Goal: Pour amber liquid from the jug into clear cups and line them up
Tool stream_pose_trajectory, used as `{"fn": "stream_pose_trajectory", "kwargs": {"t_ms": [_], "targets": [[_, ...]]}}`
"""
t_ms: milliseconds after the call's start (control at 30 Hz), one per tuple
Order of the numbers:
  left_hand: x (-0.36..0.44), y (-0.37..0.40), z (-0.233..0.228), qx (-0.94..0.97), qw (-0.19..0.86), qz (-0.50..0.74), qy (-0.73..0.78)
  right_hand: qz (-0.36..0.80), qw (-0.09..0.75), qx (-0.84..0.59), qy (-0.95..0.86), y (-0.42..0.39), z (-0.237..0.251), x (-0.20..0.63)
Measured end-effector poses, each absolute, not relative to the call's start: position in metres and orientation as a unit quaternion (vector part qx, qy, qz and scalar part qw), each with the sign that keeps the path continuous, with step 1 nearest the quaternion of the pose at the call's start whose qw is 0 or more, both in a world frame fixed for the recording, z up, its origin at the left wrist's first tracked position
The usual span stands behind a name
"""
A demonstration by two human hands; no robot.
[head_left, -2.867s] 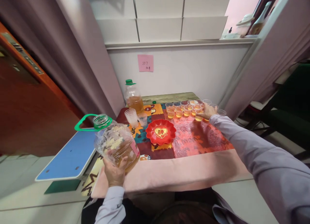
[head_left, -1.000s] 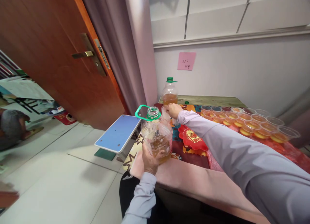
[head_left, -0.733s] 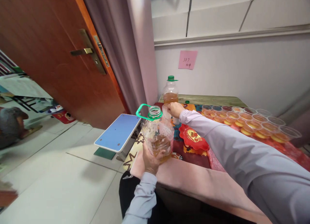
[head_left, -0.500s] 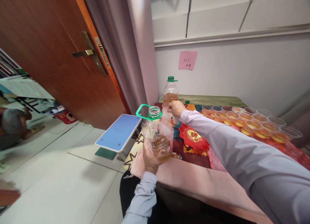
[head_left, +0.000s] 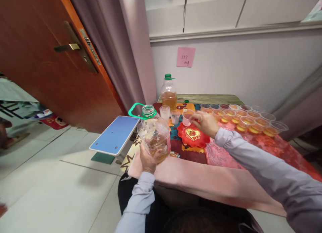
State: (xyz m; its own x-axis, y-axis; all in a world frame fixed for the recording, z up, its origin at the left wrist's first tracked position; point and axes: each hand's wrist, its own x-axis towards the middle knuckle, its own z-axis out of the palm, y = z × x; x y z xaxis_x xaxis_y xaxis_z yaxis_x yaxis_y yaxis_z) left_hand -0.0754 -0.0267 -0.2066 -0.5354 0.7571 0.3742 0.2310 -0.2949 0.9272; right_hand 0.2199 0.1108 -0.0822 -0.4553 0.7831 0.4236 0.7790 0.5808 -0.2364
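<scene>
Left hand: the left hand (head_left: 148, 158) is wrapped around the lower body of a clear plastic jug (head_left: 153, 137), gripping it from beneath and behind at the near left edge of the tabletop (head_left: 191, 179).
Jug: uncapped, held roughly upright, amber liquid in its lower part; green carry handle (head_left: 136, 109) projecting left from the neck.
Right hand: the right hand (head_left: 205, 123) is extended over the tabletop, fingers pinched on the rim of a small clear cup (head_left: 187, 117).
Cup in hand: appears empty, held just above the far edge of the red plate (head_left: 193, 136); whether it touches the plate cannot be told.
Red plate: scalloped rim, gold heart motif, lying flat on the patterned cloth between the jug and the filled cups.
Spare cups: a short stack of clear cups (head_left: 165, 112) and a single clear cup (head_left: 175, 117) stand just beside each other, left of the held cup.
Bottle: a green-capped bottle (head_left: 168, 92) with amber liquid stands upright behind the spare cups.
Filled cups: rows of small cups (head_left: 248, 119) holding amber liquid, grouped at the far right of the tabletop.
Surroundings: a blue board (head_left: 112, 135) juts out left of the tabletop; a pink note (head_left: 185, 56) is stuck to the wall.
</scene>
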Motion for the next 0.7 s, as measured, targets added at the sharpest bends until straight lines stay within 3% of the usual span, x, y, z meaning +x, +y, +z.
{"fn": "stream_pose_trajectory", "kwargs": {"t_ms": [167, 467, 567, 700], "targets": [[-0.076, -0.025, -0.208, 0.44, 0.176, 0.669, 0.573, 0.036, 0.188, -0.523, -0.831, 0.099, -0.138, 0.244], [-0.074, -0.024, -0.205, 0.453, 0.174, 0.66, 0.573, 0.04, 0.191, -0.509, -0.838, 0.093, -0.144, 0.25], [-0.074, -0.024, -0.204, 0.458, 0.167, 0.659, 0.572, 0.034, 0.251, -0.505, -0.825, 0.084, -0.139, 0.259], [-0.077, -0.023, -0.206, 0.458, 0.165, 0.651, 0.583, 0.126, 0.416, -0.527, -0.73, 0.065, -0.131, 0.254]]}}
